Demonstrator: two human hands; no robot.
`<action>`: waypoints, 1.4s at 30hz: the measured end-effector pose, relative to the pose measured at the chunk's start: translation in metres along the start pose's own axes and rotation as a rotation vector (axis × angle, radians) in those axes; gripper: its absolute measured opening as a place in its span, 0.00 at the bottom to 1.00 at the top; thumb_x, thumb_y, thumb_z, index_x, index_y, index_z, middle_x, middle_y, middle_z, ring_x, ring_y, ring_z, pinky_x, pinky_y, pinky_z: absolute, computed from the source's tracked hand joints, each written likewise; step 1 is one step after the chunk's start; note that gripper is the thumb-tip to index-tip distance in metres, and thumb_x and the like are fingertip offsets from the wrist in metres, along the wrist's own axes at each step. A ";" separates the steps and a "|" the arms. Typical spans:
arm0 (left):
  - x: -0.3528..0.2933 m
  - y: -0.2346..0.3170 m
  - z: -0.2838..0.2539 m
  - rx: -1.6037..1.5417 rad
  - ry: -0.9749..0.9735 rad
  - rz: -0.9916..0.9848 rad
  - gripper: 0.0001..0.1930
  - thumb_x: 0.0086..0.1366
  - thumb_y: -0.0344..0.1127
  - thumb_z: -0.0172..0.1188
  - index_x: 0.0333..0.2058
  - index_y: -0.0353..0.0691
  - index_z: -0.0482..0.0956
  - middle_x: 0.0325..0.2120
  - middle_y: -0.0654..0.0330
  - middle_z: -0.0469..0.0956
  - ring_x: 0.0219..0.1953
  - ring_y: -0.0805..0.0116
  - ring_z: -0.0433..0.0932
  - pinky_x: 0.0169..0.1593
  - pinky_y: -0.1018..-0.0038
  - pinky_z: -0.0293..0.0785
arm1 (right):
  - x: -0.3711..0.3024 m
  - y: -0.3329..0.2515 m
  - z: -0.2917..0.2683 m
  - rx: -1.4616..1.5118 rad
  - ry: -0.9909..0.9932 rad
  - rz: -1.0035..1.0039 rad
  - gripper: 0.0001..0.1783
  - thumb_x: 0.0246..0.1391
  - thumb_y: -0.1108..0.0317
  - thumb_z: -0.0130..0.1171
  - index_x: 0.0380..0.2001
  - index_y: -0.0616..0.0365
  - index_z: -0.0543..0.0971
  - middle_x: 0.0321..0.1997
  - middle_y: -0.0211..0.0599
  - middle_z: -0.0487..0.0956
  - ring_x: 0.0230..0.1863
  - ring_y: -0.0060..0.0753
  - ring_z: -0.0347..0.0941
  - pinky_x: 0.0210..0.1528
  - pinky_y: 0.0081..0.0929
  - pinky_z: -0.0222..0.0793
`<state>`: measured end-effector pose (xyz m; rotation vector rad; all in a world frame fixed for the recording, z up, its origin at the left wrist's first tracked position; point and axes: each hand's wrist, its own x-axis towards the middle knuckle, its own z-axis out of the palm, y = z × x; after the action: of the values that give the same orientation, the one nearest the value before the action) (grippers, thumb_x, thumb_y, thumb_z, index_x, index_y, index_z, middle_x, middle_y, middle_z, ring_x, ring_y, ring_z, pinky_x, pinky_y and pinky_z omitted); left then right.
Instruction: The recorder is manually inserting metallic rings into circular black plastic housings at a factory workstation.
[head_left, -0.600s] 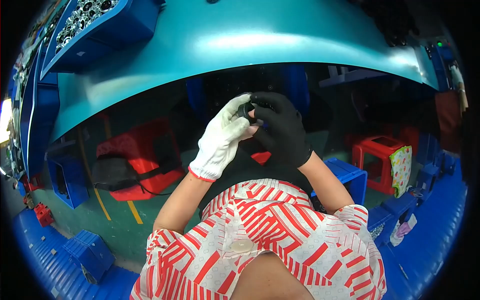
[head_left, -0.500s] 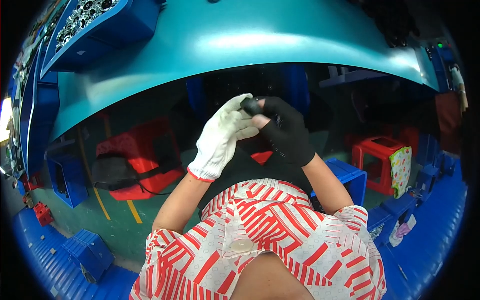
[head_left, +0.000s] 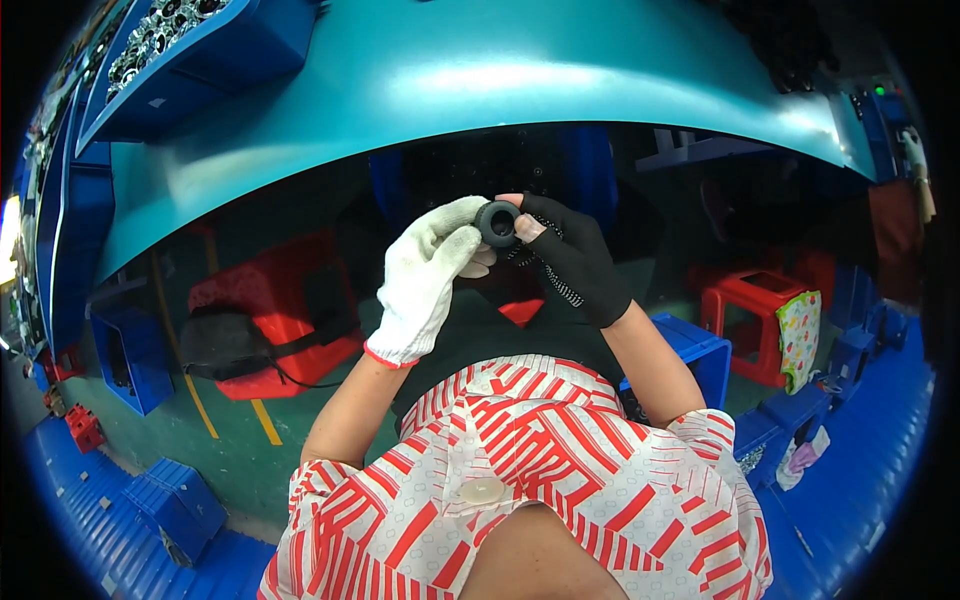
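Observation:
Between my two hands is a small black ring-shaped part [head_left: 487, 226], its round opening turned up toward me. My left hand [head_left: 428, 265], in a white knitted glove with a red cuff, pinches the ring's left side between thumb and fingers. My right hand [head_left: 573, 258], in a black glove that leaves the fingertips bare, grips the right side with thumb and forefinger. Both hands are held in front of my body, on the near side of the table edge. The glove fingers cover part of the ring's rim.
A teal table [head_left: 560, 70] curves across the far side. On its left stands a blue bin [head_left: 210, 85] of shiny metal and black parts. Dark items [head_left: 785, 45] lie at the far right. Red stools [head_left: 285, 290] and a blue crate [head_left: 690, 355] are on the floor.
The black ring has turned so that its opening now faces me; before, only its dark side showed. My left fingers have closed in around it, and my right thumb has shifted onto its rim.

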<state>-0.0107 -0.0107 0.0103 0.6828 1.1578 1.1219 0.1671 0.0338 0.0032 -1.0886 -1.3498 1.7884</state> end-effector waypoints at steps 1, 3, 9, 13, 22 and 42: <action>0.000 0.000 0.000 -0.001 0.002 0.000 0.19 0.66 0.35 0.52 0.52 0.29 0.70 0.39 0.54 0.79 0.33 0.71 0.79 0.37 0.79 0.77 | 0.000 0.000 0.000 0.000 -0.001 0.001 0.20 0.61 0.61 0.53 0.52 0.60 0.74 0.45 0.36 0.79 0.47 0.25 0.73 0.52 0.23 0.66; 0.001 0.000 -0.001 -0.050 -0.005 -0.009 0.18 0.65 0.32 0.55 0.52 0.31 0.71 0.38 0.56 0.79 0.34 0.72 0.79 0.38 0.78 0.77 | 0.000 0.000 -0.001 -0.008 -0.003 -0.030 0.19 0.61 0.62 0.52 0.52 0.60 0.74 0.45 0.36 0.79 0.47 0.26 0.73 0.52 0.23 0.66; 0.004 -0.001 -0.001 -0.033 -0.016 0.003 0.21 0.65 0.35 0.54 0.53 0.28 0.69 0.41 0.53 0.78 0.35 0.69 0.79 0.40 0.78 0.78 | 0.003 0.003 -0.002 -0.115 0.009 -0.083 0.18 0.61 0.63 0.51 0.52 0.59 0.75 0.45 0.38 0.79 0.47 0.28 0.74 0.51 0.25 0.67; 0.009 -0.005 -0.001 -0.108 -0.007 -0.042 0.20 0.64 0.32 0.54 0.53 0.28 0.68 0.43 0.52 0.76 0.39 0.67 0.79 0.41 0.76 0.78 | 0.007 0.002 0.003 -0.314 0.084 -0.241 0.17 0.60 0.64 0.52 0.51 0.58 0.75 0.43 0.41 0.80 0.44 0.33 0.77 0.47 0.26 0.70; 0.008 -0.006 -0.011 -0.267 -0.032 -0.069 0.20 0.63 0.27 0.54 0.53 0.29 0.68 0.44 0.52 0.76 0.42 0.70 0.78 0.41 0.78 0.80 | 0.020 -0.054 0.004 -1.181 -0.012 -0.662 0.11 0.52 0.62 0.59 0.38 0.51 0.80 0.26 0.33 0.77 0.26 0.37 0.74 0.27 0.34 0.68; 0.006 0.013 -0.051 -0.679 -0.076 0.008 0.24 0.59 0.39 0.64 0.50 0.33 0.70 0.38 0.54 0.76 0.37 0.63 0.80 0.37 0.75 0.83 | 0.174 -0.122 0.008 -1.048 0.010 -0.836 0.12 0.52 0.64 0.58 0.39 0.53 0.80 0.35 0.40 0.80 0.35 0.38 0.79 0.39 0.31 0.73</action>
<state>-0.0630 -0.0070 0.0038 0.1971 0.6406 1.3788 0.0819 0.2124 0.0809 -0.7482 -2.3486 0.4165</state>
